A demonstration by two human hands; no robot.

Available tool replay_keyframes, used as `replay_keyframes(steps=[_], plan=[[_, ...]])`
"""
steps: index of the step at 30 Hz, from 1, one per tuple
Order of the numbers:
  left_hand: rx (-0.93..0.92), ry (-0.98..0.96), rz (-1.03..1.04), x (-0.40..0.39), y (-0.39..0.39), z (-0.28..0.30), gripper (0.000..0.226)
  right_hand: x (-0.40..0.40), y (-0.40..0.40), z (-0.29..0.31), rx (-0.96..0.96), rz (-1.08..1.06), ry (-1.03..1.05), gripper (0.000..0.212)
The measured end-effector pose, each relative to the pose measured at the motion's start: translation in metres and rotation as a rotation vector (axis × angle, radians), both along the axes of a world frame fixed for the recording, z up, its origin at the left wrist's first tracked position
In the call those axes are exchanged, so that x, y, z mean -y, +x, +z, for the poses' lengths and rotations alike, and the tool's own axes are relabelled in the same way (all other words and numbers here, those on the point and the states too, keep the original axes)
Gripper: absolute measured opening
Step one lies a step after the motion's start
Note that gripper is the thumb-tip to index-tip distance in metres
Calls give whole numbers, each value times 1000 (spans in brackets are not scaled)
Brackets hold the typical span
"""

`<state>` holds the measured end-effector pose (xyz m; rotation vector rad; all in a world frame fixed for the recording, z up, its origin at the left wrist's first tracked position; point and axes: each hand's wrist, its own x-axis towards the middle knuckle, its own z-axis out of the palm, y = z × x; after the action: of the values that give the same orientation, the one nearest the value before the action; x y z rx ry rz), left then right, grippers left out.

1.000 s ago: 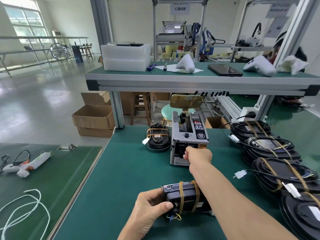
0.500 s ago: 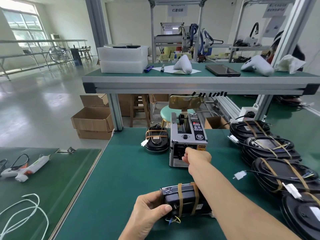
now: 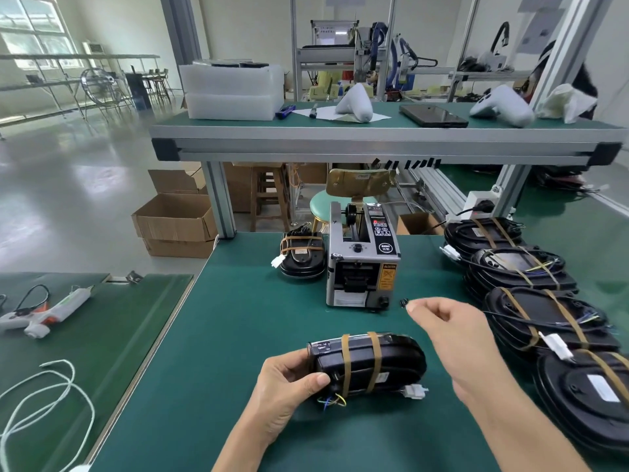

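My left hand grips the black tape-banded oval unit; right hand, just right, pinches a dark scrap; green mat runs wide leftward.

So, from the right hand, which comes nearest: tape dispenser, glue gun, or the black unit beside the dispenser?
1. Tape dispenser, just ahead of the right hand.
2. Black unit, left of the dispenser.
3. Glue gun, far left table.
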<state>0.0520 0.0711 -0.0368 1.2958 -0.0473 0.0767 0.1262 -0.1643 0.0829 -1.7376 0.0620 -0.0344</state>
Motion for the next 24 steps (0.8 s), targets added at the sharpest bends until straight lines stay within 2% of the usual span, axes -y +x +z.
replay_keyframes(steps=[3,8,12,19,24], plan=[[-6,36,23,0,0,-2,63,19,-22,-19,-52,-14,64,4],[1,52,33,0,0,-4,63,14,-33,-37,-90,34,149,21],[-1,63,42,0,0,-6,63,1,-33,-40,-71,11,111,13],[-4,65,35,0,1,-6,65,-8,-32,-44,-49,-42,16,12],[-3,54,33,1,0,-4,66,-15,-34,-41,-20,-105,-76,19]])
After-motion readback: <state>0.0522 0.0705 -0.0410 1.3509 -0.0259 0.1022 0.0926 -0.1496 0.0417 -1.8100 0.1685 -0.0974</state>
